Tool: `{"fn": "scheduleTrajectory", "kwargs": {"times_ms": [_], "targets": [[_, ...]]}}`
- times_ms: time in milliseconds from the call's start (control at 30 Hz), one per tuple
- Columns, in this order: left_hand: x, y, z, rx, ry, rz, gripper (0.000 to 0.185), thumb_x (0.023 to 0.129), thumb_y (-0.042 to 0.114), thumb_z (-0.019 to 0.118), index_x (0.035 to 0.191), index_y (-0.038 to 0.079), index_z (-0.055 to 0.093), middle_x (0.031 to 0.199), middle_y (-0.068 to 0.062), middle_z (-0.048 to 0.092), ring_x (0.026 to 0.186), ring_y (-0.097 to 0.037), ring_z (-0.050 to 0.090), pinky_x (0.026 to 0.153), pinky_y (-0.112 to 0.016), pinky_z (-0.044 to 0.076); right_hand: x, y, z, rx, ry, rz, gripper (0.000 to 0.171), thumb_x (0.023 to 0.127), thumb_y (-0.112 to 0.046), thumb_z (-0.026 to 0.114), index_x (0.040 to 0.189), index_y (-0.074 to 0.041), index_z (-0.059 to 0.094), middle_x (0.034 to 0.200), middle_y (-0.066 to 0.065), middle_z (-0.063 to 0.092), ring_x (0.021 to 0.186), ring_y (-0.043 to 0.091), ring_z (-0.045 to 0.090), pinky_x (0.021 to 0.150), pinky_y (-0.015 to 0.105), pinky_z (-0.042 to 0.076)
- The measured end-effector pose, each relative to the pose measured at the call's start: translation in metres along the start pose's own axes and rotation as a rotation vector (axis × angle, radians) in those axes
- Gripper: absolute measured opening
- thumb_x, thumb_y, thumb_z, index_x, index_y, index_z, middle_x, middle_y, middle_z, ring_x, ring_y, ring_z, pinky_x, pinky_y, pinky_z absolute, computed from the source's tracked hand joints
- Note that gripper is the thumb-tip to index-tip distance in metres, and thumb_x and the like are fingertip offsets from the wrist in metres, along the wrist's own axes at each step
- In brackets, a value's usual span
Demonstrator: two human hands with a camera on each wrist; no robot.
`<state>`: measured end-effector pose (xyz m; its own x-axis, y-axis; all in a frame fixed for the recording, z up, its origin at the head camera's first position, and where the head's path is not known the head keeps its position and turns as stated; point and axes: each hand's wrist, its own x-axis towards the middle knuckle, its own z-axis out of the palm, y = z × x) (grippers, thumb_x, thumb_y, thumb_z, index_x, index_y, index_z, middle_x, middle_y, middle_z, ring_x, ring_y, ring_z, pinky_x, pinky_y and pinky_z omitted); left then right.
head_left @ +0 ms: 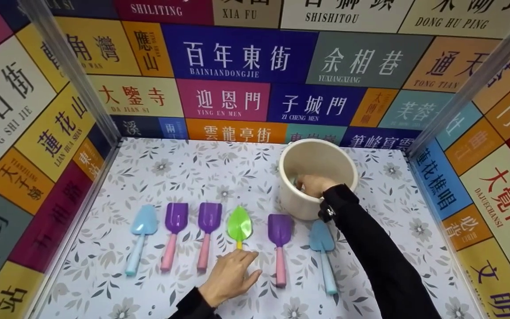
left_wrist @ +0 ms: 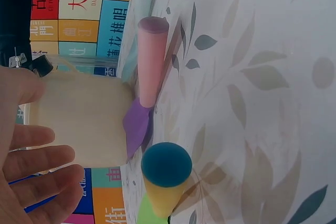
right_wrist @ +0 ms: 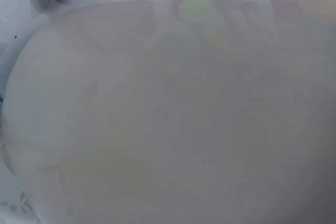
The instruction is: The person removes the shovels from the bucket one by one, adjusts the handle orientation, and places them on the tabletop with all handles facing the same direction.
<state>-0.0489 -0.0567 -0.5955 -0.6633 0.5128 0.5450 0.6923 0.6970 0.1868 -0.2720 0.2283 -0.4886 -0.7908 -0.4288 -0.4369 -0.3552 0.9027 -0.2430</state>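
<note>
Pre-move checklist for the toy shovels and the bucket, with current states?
1. Right hand inside the white bucket: ok, reaching in over the rim.
2. What the right hand holds: cannot tell, its fingers are hidden in the bucket, and the right wrist view shows only the bucket wall.
3. Left hand free: ok, open, resting at the end of the green shovel's handle, gripping nothing.
4. Shovels laid out in a row: ok, six flat on the floral mat, blades away from the person.
5. Bucket upright: ok, standing behind the row.
</note>
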Motion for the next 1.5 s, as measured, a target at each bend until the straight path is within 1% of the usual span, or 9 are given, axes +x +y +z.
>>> {"fn": "scheduleTrajectory", "kwargs": {"times_ms": [200, 433, 533, 667, 767, 900, 1033, 1300, 1500], "targets": [[0.000, 0.002, 0.000, 0.009, -0.003, 0.008, 0.039, 0.085, 0.031, 0.085, 0.115, 0.009, 0.075, 0.100, -0.001, 0.079, 0.089, -0.015, 0.074, 0.079, -0.025, 0.062, 0.004, 0.006, 0.003, 0.031, 0.018, 0.063, 0.037, 0.087, -0.011, 0.067, 0.121, 0.003, 0.071, 0.115, 0.024, 0.073, 0.106, 0.039, 0.066, 0.101, 0.051, 0.055], [-0.001, 0.001, 0.000, 0.000, -0.002, 0.004, 0.038, 0.086, 0.031, 0.085, 0.115, 0.008, 0.075, 0.101, -0.002, 0.079, 0.090, -0.015, 0.074, 0.079, -0.026, 0.062, 0.056, 0.066, 0.040, 0.013, 0.110, 0.134, 0.023, 0.079, -0.030, 0.073, 0.080, -0.008, 0.069, 0.087, 0.012, 0.073, 0.088, 0.033, 0.068, 0.083, 0.052, 0.059], [-0.001, 0.000, -0.001, -0.010, 0.003, 0.002, 0.038, 0.086, 0.030, 0.085, 0.116, 0.008, 0.075, 0.101, -0.002, 0.079, 0.090, -0.015, 0.074, 0.080, -0.026, 0.062, 0.058, 0.070, 0.043, 0.041, 0.127, 0.167, 0.025, 0.080, -0.034, 0.073, 0.072, -0.012, 0.064, 0.080, 0.009, 0.070, 0.083, 0.031, 0.068, 0.081, 0.049, 0.060], [-0.002, -0.002, -0.002, -0.014, 0.002, -0.007, 0.039, 0.087, 0.029, 0.085, 0.117, 0.007, 0.075, 0.102, -0.002, 0.079, 0.091, -0.015, 0.074, 0.080, -0.026, 0.062, 0.018, 0.031, 0.018, 0.073, 0.130, 0.183, 0.028, 0.085, -0.031, 0.069, 0.066, -0.016, 0.055, 0.071, 0.003, 0.060, 0.075, 0.026, 0.063, 0.073, 0.044, 0.057], [-0.003, -0.005, -0.005, -0.010, 0.006, -0.023, 0.040, 0.087, 0.030, 0.085, 0.118, 0.007, 0.075, 0.103, -0.003, 0.079, 0.092, -0.016, 0.074, 0.081, -0.027, 0.063, -0.010, 0.004, 0.001, 0.092, 0.150, 0.147, 0.031, 0.088, -0.025, 0.066, 0.065, -0.016, 0.049, 0.066, 0.001, 0.052, 0.069, 0.025, 0.058, 0.067, 0.042, 0.053], [-0.003, -0.009, -0.011, -0.022, 0.004, -0.060, 0.041, 0.087, 0.029, 0.084, 0.119, 0.006, 0.074, 0.106, -0.006, 0.079, 0.095, -0.018, 0.075, 0.084, -0.029, 0.064, -0.021, 0.002, -0.002, 0.093, 0.199, 0.138, 0.023, 0.088, -0.023, 0.065, 0.072, -0.010, 0.054, 0.072, 0.006, 0.059, 0.073, 0.028, 0.062, 0.073, 0.048, 0.057], [-0.005, -0.014, -0.018, -0.016, 0.004, -0.082, 0.042, 0.088, 0.028, 0.083, 0.121, 0.004, 0.074, 0.108, -0.009, 0.079, 0.096, -0.021, 0.075, 0.086, -0.032, 0.064, -0.038, 0.004, -0.006, 0.111, 0.260, 0.111, 0.025, 0.088, -0.021, 0.065, 0.096, 0.003, 0.065, 0.092, 0.022, 0.072, 0.088, 0.040, 0.069, 0.087, 0.055, 0.060], [-0.016, -0.030, -0.029, -0.004, 0.062, -0.135, 0.042, 0.083, 0.022, 0.087, 0.118, 0.003, 0.075, 0.106, -0.010, 0.079, 0.093, -0.021, 0.075, 0.082, -0.033, 0.064, -0.074, 0.016, -0.003, 0.171, 0.406, 0.031, 0.024, 0.086, -0.012, 0.066, 0.105, 0.003, 0.063, 0.089, 0.020, 0.070, 0.078, 0.033, 0.064, 0.073, 0.049, 0.057], [-0.026, -0.042, -0.038, -0.008, 0.093, -0.206, 0.043, 0.081, 0.019, 0.089, 0.117, 0.002, 0.075, 0.107, -0.013, 0.079, 0.095, -0.024, 0.075, 0.082, -0.036, 0.065, -0.106, 0.028, 0.004, 0.211, 0.525, -0.024, 0.028, 0.083, -0.003, 0.065, 0.110, 0.005, 0.063, 0.097, 0.023, 0.070, 0.086, 0.036, 0.065, 0.081, 0.053, 0.055]]}}
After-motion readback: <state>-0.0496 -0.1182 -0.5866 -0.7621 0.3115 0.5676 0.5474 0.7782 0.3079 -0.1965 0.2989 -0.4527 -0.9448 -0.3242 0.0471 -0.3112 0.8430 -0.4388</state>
